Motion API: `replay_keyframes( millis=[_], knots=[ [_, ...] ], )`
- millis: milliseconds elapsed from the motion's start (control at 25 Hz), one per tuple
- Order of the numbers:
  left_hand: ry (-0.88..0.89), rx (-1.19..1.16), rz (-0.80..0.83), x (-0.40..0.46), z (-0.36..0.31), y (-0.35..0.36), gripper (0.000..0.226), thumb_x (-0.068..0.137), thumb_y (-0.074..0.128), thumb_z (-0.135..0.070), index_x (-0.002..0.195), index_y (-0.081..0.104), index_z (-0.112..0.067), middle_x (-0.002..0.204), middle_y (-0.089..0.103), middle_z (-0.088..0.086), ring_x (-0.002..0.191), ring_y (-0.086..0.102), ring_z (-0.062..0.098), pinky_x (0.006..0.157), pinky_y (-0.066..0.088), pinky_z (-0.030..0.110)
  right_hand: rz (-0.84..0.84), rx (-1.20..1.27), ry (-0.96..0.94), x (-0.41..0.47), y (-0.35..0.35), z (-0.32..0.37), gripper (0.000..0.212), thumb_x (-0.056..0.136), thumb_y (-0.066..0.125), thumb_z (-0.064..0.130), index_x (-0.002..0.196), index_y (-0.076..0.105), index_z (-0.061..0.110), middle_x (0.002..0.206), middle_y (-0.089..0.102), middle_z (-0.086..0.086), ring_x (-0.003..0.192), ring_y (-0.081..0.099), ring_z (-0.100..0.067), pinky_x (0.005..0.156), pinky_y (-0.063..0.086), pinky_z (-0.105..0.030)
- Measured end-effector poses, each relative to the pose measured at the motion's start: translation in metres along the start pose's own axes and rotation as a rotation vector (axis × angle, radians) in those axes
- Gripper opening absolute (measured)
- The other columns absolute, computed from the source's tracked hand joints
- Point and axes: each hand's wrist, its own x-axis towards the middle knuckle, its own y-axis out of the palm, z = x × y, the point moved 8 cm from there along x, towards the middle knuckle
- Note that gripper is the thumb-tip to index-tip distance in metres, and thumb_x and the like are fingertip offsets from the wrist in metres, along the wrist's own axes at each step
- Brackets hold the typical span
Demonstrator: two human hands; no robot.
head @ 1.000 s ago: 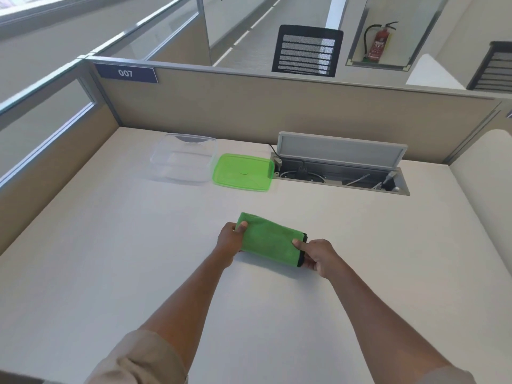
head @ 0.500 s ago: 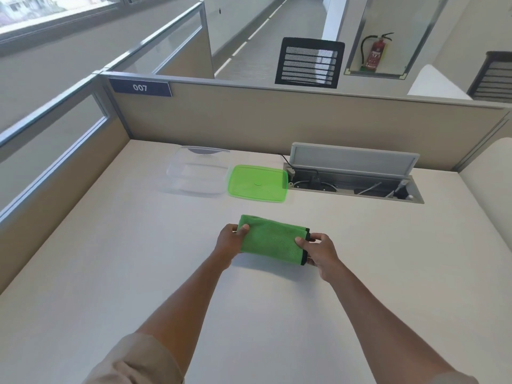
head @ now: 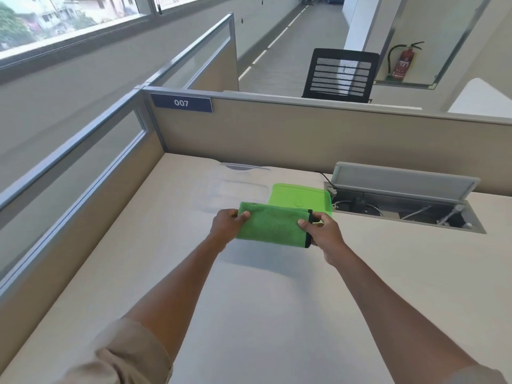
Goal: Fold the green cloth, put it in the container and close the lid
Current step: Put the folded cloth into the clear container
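Note:
The green cloth [head: 273, 227] is folded into a thick rectangle with a black hem on its right end. It hangs above the desk, casting a shadow below. My left hand [head: 227, 227] grips its left end and my right hand [head: 321, 235] grips its right end. Just beyond the cloth stands the clear plastic container [head: 235, 191], open and empty as far as I can see. The green lid [head: 302, 198] lies flat on the desk to the container's right, its near edge hidden by the cloth.
An open cable box [head: 404, 209] with its grey flap [head: 401, 181] raised sits in the desk right of the lid. Beige partition walls [head: 304, 139] close the desk at the back and left. The pale desk top [head: 277, 314] stretches toward me.
Both hands have lifted the folded cloth off the desk and carried it forward, toward the container and lid. The camera has tilted up.

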Motion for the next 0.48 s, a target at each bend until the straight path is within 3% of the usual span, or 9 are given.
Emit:
replay_keyframes(
  millis=[200, 360, 480],
  knots=[
    [0.039, 0.055, -0.079, 0.05, -0.025, -0.059, 0.032, 0.093, 0.063, -0.036, 0.089, 0.071, -0.006, 0.084, 0.07, 0.009, 0.076, 0.061, 0.025, 0.062, 0.045, 0.03, 0.028, 0.0, -0.058, 0.042, 0.058, 0.052, 0.022, 0.08, 0.078, 0.02, 0.091, 0.06, 0.018, 0.089, 0.063, -0.006, 0.082, 0.063, -0.024, 0.069, 0.054, -0.036],
    [0.044, 0.044, -0.119, 0.091, -0.041, -0.085, 0.033, 0.093, 0.064, -0.036, 0.089, 0.072, -0.004, 0.087, 0.071, 0.014, 0.078, 0.06, 0.025, 0.066, 0.045, 0.032, 0.007, -0.027, -0.072, 0.078, 0.086, 0.074, 0.022, 0.078, 0.08, 0.025, 0.087, 0.061, 0.021, 0.093, 0.065, -0.003, 0.086, 0.063, -0.024, 0.076, 0.055, -0.042],
    [0.044, 0.055, -0.168, 0.12, -0.053, -0.098, 0.035, 0.09, 0.066, -0.037, 0.089, 0.072, -0.002, 0.081, 0.066, 0.009, 0.073, 0.055, 0.024, 0.064, 0.041, 0.03, -0.03, -0.059, -0.087, 0.103, 0.098, 0.086, 0.022, 0.076, 0.08, 0.028, 0.087, 0.062, 0.021, 0.091, 0.066, -0.001, 0.09, 0.067, -0.029, 0.08, 0.056, -0.045]
  ],
)
